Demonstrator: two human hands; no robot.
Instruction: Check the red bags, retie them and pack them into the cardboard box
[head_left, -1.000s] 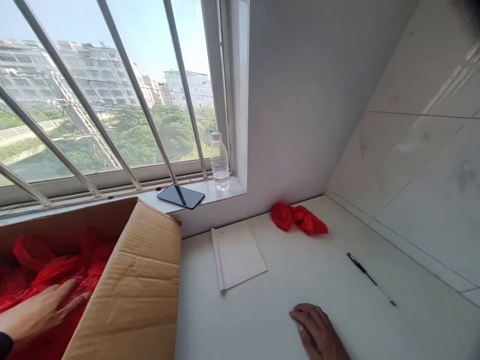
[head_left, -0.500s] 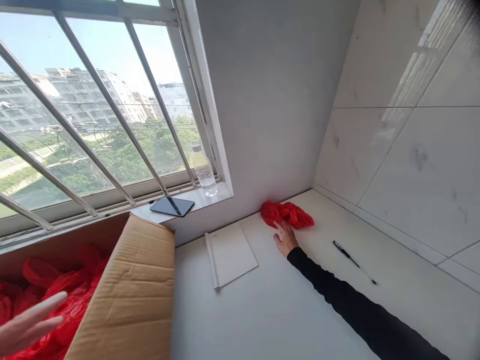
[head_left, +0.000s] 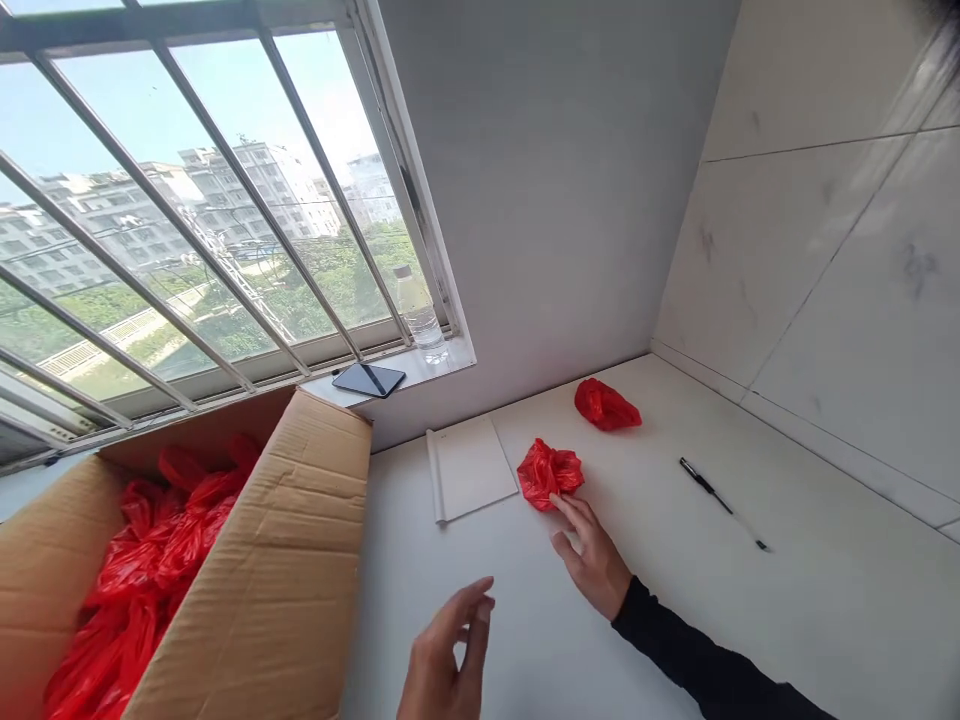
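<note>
Head view: right hand [head_left: 592, 560] reaches forward over the white counter [head_left: 750, 620], fingers spread and loose, fingertips [head_left: 564, 504] touching the near red bag [head_left: 550, 472] just beside the notebook [head_left: 471, 468], gripping nothing. Left hand [head_left: 448, 660] hovers low, fingers half-curled, empty, right of the box [head_left: 270, 580]. A second red bag [head_left: 606, 405] lies farther back; pen [head_left: 720, 488] to the right.

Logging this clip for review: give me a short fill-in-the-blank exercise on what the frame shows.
1. The right hand touches a crumpled ____ plastic bag.
2. The cardboard box holds more red ____.
3. The phone lies on the window ____.
4. A black ____ lies on the white counter, right of both loose bags.

Missing words: red; bags; sill; pen
</note>
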